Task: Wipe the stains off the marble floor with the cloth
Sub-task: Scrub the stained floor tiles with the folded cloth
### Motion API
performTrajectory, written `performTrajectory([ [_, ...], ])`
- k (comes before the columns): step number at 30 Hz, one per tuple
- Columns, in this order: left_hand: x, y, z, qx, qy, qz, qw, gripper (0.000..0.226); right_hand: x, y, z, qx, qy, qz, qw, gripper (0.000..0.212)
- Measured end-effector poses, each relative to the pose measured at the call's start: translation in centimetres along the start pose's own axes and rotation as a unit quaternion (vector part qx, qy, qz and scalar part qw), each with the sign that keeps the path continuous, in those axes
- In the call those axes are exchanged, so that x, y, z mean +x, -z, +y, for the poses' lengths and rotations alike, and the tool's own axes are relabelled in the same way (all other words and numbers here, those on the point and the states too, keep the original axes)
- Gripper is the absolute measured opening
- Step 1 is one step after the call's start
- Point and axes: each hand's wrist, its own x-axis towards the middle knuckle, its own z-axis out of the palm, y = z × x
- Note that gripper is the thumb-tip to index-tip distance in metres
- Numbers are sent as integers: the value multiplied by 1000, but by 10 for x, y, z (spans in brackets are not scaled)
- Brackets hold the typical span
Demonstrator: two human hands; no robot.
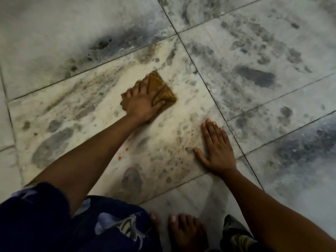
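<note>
A: Quick pass. What's around the cloth point(163, 90)?

B: Brown folded cloth, flat on the marble floor point(245, 51), near the top right corner of the yellowish middle tile point(76, 113). Dark tile joints run just above it and to its right. Grey blotches and brownish streaks sit all over that tile, mostly to the left of the cloth and below it.

A: Left hand point(141, 104)?

B: On top of the cloth, pressing down. Fingers spread across it, tips bent slightly over the fabric, thumb on the lower right edge. The grip reads as clamped on the cloth. The hand looks a bit blurred.

A: Right hand point(216, 148)?

B: Flat on the floor, palm down, fingers straight and together, thumb out to the left. Released, nothing in it. It sits nearer the person and to the right of the cloth, apart from it, just beside the tile joint.

A: Anything in the way?

B: Small orange crumbs point(123, 153) on the tile under the left forearm. A dark grey smear point(254, 76) is on the next tile to the right. Bare toes point(183, 228) sit at the bottom edge, on a paler tile. Dark blue patterned clothing point(54, 219) fills the bottom left.

A: Containers?

B: Can't see any.
</note>
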Motion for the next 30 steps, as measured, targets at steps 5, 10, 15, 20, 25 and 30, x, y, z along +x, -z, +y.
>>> performTrajectory([
  [5,-46,-23,35,28,-87,-2,996,66,1,1,0,1,-1,-3,1000,74],
  [10,-160,-56,20,65,-247,18,967,59,1,0,-1,2,-13,2,1000,67],
  [15,-135,-38,-59,36,-149,14,988,62,23,-3,-29,25,5,7,1000,67],
  [20,-93,-9,-78,-20,63,-6,998,67,51,-6,-67,43,134,-18,990,65],
  [25,-186,-51,-35,71,-106,14,992,58,56,-16,-74,11,128,-21,992,64],
  [30,-196,-53,-64,68,-194,28,978,63,59,-18,-74,12,131,-18,991,64],
])
